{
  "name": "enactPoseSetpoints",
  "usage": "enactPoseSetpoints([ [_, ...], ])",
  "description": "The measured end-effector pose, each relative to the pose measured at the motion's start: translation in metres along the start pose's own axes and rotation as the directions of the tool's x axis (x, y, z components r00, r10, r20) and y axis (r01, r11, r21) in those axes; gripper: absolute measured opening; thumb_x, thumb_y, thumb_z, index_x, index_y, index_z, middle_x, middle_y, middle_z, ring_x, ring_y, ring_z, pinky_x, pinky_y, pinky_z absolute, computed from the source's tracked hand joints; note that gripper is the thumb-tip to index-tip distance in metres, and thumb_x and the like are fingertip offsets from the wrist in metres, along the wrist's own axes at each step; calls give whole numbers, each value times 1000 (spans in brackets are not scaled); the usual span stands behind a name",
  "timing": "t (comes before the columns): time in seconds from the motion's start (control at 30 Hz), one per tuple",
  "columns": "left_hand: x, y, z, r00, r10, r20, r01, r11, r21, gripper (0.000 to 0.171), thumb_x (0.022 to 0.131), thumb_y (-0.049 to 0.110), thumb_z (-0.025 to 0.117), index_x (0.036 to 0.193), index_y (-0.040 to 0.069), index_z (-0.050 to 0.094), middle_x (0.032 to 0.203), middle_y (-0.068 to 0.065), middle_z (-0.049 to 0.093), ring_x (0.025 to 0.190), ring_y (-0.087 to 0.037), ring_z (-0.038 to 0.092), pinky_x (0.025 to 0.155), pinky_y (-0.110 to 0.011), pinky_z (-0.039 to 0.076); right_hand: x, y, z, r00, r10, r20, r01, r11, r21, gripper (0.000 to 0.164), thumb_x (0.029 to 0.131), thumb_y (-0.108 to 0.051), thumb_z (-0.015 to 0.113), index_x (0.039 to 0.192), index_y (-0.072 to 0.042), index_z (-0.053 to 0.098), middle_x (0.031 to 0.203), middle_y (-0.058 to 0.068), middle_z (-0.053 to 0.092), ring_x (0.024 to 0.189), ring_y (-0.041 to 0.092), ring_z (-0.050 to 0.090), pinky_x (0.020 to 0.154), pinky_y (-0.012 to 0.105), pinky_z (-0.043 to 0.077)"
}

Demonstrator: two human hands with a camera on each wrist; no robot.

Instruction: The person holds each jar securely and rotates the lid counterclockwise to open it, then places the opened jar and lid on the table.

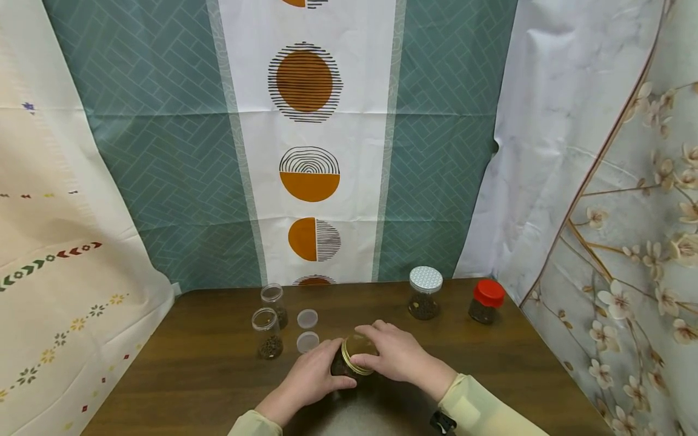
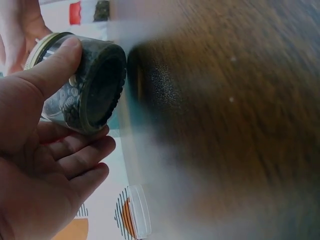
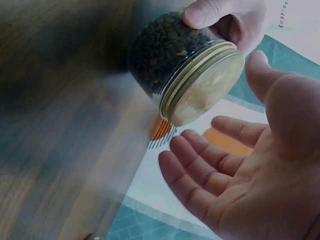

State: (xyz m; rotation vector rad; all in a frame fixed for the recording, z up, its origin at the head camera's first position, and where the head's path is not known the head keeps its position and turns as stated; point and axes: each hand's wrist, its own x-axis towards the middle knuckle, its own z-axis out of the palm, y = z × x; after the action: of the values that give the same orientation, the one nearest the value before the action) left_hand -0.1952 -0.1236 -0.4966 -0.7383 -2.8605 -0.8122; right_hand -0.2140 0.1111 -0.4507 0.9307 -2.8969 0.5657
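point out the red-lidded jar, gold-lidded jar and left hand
Red-lidded jar (image 1: 488, 297), head view, on its red lid
Gold-lidded jar (image 3: 175, 60), right wrist view, on its clear side
Left hand (image 1: 315, 375), head view, on its back

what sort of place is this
Probably a small staged tabletop corner indoors, perhaps set up for recording: a teal-and-white patterned cloth hangs behind a brown wooden table, and a floral cloth hangs along the right side.

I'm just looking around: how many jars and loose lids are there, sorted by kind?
Lidless jars: 2
Gold-lidded jar: 1
Red-lidded jar: 1
Pale patterned-lidded jar: 1
Loose clear lids: 2
Total: 7
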Motion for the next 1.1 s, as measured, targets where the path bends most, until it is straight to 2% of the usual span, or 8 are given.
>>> enactPoseSetpoints([
  [0.23,0,3,-1,1000,-4,10,4,1000,-2,73,86,49,95,140,12,65,116,2,68,105,-20,68,86,-49,58,-2,-5,-2,998,38,51,-39,999,14,69,99,-62,77,148,-15,68,111,0,62,85,15,63,74,44,57],
  [0.43,1,3,-1,1000,-6,13,6,1000,-1,73,86,50,95,141,12,65,119,1,69,107,-21,68,87,-49,58,-2,-4,-2,998,27,60,-29,999,37,69,99,-60,78,149,-13,67,112,1,61,83,15,62,75,45,57],
  [0.67,1,3,-2,1000,-7,22,7,1000,2,75,87,50,95,143,10,64,122,-1,70,110,-23,69,89,-50,59,-3,-1,-3,999,-6,51,3,998,58,67,97,-55,83,149,-14,67,113,2,62,92,18,65,79,45,57],
  [1.1,0,5,-3,1000,-10,25,10,1000,1,77,88,47,95,147,9,63,126,-4,70,117,-28,69,95,-54,57,-4,5,-5,991,-101,89,90,989,118,66,98,-41,85,156,-18,62,134,4,64,121,25,65,98,49,56],
])
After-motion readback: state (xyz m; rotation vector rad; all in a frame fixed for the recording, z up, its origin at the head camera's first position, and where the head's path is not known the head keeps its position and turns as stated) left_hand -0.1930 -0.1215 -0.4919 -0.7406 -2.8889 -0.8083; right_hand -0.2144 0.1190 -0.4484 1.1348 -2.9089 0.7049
